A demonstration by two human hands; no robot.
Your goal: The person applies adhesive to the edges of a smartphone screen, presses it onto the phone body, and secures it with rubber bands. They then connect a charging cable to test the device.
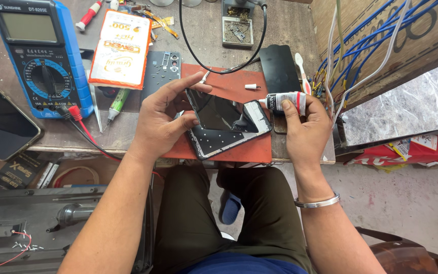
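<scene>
Here, left hand (160, 119) pinches screen (218, 112) (tilted); right hand's (305, 129) grip clamps glue tube (286, 101), nozzle leftward

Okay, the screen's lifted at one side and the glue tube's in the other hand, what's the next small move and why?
Probably bring the glue tube nozzle to the bare edge of the phone frame. The left hand holds the dark screen tilted up off the frame, leaving its lower rim exposed, and the right hand grips the tube with its tip already pointing at that gap.
</scene>
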